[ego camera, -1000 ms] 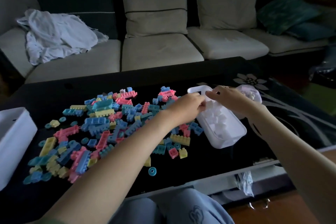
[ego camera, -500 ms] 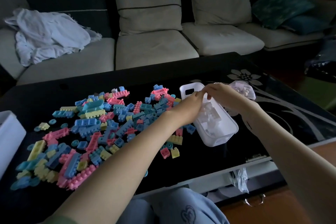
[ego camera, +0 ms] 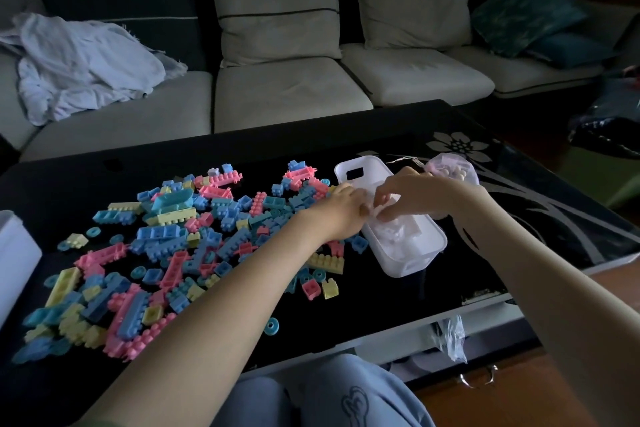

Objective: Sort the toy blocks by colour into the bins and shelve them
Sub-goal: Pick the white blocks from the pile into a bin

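A pile of pink, blue, yellow and teal toy blocks (ego camera: 166,232) is spread over the left half of the black glass table (ego camera: 540,225). To its right stands a narrow white bin (ego camera: 408,267) with white blocks (ego camera: 398,239) inside. My left hand (ego camera: 341,210) and my right hand (ego camera: 415,196) meet over the middle of this bin. The right fingertips reach down and pinch a white block among those in the bin. My left hand's fingers curl at the bin's left rim, and what they hold is hidden.
A clear bag of pale beads (ego camera: 453,172) lies just behind the bin. Another white bin (ego camera: 15,260) sits at the table's left edge. A sofa (ego camera: 284,94) with a crumpled cloth (ego camera: 83,62) stands behind. A plastic bag (ego camera: 450,340) hangs below the table's front edge.
Both hands, held together above the bin's far end, have come down into the middle of the bin. The camera has tilted slightly.
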`<act>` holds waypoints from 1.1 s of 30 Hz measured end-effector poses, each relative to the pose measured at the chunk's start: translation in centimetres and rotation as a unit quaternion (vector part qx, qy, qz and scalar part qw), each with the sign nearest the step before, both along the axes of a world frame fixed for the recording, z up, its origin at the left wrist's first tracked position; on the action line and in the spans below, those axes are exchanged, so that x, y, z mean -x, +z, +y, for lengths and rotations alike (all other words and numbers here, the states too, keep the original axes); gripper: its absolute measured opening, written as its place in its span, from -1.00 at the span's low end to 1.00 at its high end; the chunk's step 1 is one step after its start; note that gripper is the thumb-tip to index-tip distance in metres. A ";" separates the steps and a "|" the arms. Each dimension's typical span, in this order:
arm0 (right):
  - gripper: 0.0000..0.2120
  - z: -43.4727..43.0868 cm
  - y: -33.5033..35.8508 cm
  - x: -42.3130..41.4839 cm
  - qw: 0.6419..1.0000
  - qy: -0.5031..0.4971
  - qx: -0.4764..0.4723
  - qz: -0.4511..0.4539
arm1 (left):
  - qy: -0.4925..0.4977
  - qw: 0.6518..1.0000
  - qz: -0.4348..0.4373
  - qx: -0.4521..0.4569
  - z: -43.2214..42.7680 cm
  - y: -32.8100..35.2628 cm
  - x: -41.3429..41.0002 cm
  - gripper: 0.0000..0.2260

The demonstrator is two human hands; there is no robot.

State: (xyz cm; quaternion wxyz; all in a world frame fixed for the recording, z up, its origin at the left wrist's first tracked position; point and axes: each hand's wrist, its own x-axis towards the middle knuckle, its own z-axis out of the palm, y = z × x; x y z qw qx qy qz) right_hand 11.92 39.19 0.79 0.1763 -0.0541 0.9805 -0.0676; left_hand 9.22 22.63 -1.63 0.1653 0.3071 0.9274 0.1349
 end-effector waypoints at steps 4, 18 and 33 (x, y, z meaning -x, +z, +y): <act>-0.70 -0.9 0.9 -0.4 0.998 0.014 0.025 -0.057 | -0.003 1.000 -0.005 0.013 0.0 0.4 -0.3 -0.65; -0.58 -4.3 1.3 0.5 0.991 0.003 0.042 0.126 | 0.044 0.992 0.113 0.030 -3.2 0.3 0.3 -0.52; -0.51 -20.9 -2.6 8.8 0.981 0.125 0.089 0.122 | 0.257 0.942 0.209 0.055 -23.5 -2.4 4.4 -0.55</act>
